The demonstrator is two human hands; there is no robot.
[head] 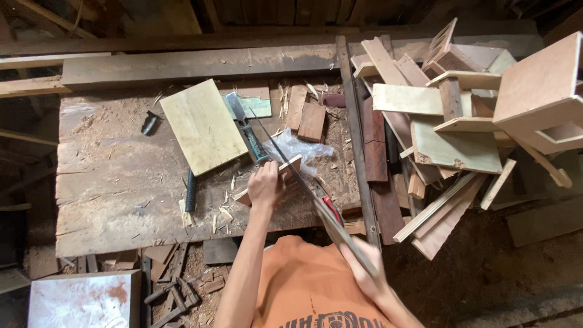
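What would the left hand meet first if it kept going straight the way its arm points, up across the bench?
Probably the teal-handled flat tool lying just beyond the left hand, which already rests on the small wooden block. Past that tool lies the pale yellow-green plywood board. Heights are unclear from above.

a board point(203, 126) lies flat on the workbench point(103, 200), with a chisel point(190, 191) just before it and a trowel point(246, 124) at its right. right of the trowel sit two small blocks point(306, 115). beyond the bench's right edge, offcuts point(449, 133) lie piled up.
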